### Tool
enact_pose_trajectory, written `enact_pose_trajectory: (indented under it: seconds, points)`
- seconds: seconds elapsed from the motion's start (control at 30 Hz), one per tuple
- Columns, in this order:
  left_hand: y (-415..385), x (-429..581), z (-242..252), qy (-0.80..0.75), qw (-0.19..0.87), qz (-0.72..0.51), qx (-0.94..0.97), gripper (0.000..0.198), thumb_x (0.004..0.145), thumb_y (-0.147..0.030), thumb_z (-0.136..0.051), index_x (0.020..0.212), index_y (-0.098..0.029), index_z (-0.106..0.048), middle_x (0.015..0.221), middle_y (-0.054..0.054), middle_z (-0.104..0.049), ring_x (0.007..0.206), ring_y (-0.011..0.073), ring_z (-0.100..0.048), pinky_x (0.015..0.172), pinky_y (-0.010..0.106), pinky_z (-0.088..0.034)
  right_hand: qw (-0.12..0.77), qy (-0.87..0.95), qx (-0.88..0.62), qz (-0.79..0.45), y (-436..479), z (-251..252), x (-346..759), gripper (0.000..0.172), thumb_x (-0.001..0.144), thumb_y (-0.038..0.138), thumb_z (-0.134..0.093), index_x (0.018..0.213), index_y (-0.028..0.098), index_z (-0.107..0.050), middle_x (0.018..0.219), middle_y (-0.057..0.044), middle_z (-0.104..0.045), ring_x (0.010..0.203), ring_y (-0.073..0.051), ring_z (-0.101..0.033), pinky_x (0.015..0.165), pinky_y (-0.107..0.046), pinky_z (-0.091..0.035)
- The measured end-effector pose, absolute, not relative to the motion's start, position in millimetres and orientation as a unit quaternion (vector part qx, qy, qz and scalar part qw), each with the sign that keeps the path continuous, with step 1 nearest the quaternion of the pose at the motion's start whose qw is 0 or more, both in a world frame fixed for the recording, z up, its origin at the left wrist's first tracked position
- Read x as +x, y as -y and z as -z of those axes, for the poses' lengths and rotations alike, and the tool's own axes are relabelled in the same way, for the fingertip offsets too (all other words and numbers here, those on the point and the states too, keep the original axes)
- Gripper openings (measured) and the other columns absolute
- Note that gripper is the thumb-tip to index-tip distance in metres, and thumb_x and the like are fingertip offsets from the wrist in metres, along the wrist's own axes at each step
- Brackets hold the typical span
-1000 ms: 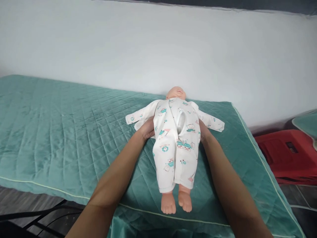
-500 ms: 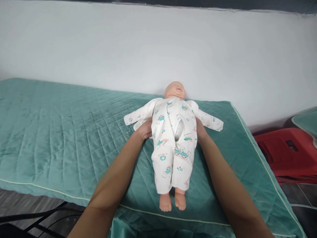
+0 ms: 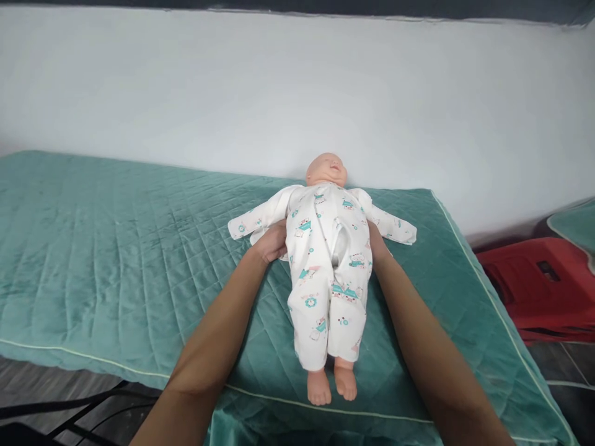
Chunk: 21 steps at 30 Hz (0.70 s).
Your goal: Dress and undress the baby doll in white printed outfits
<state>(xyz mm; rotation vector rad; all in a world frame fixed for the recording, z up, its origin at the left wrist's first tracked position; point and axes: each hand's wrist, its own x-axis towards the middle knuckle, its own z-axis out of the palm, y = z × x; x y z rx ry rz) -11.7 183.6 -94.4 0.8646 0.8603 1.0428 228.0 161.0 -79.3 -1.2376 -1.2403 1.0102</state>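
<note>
A baby doll (image 3: 326,169) lies on its back, head toward the wall and bare feet toward me. It wears white patterned clothes (image 3: 309,248), with trousers over the front and both sleeves spread out sideways. My left hand (image 3: 273,241) is at the doll's waist on the left, its fingers curled at the edge of the clothes. On the other side my right hand (image 3: 377,240) reaches in against the waist, its fingers hidden behind the doll and cloth.
A green quilted cover (image 3: 116,248) lies under the doll, against a white wall (image 3: 186,87). A red plastic stool (image 3: 534,279) stands beyond the right edge. Black metal bars (image 3: 69,406) are at the lower left.
The doll's legs and feet have shifted slightly right and toward me. The sleeves have moved a little left. My left hand's fingers show more at the waist.
</note>
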Motion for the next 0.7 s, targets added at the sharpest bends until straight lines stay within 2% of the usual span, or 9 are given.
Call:
enact_pose_trajectory:
  seconds: [0.17,0.37,0.53,0.7]
  points:
    - [-180.1,-10.0,90.5,-0.425,0.675,-0.478,0.367,0.03,0.063,-0.014,-0.081,0.092,-0.017,-0.076,0.086,0.004,-0.08,0.099,0.0272,-0.075,0.096,0.039,-0.059,0.525,0.507,-0.518,-0.446,-159.2,77.0,227.5,0.042,0.066,0.051,-0.079,0.096,0.022,-0.079,0.115,-0.007,-0.077,0.116,-0.034,-0.066,0.105,-0.049,-0.049]
    - [-180.5,-5.3,85.8,-0.412,0.693,-0.476,0.352,0.022,0.066,-0.014,-0.079,0.088,-0.015,-0.075,0.085,0.006,-0.079,0.1,0.0282,-0.074,0.097,0.043,-0.06,0.545,0.489,-0.516,-0.443,-161.9,79.8,226.9,0.035,0.066,0.048,-0.077,0.089,0.022,-0.078,0.108,-0.006,-0.079,0.111,-0.033,-0.068,0.102,-0.049,-0.051]
    - [-180.1,-6.5,83.4,-0.429,0.688,-0.456,0.367,0.014,0.064,-0.017,-0.08,0.076,-0.014,-0.074,0.069,0.006,-0.076,0.096,0.0326,-0.075,0.092,0.047,-0.062,0.549,0.504,-0.523,-0.414,-162.0,80.5,226.8,0.03,0.066,0.045,-0.074,0.084,0.021,-0.077,0.105,-0.009,-0.079,0.111,-0.035,-0.067,0.101,-0.05,-0.052]
    - [-180.0,-11.1,87.1,-0.415,0.673,-0.455,0.409,0.016,0.059,-0.014,-0.08,0.074,-0.015,-0.074,0.071,0.006,-0.076,0.1,0.0356,-0.074,0.091,0.047,-0.062,0.541,0.517,-0.515,-0.418,-158.5,78.8,226.4,0.035,0.069,0.044,-0.071,0.093,0.02,-0.078,0.113,-0.009,-0.077,0.112,-0.034,-0.067,0.101,-0.048,-0.052]
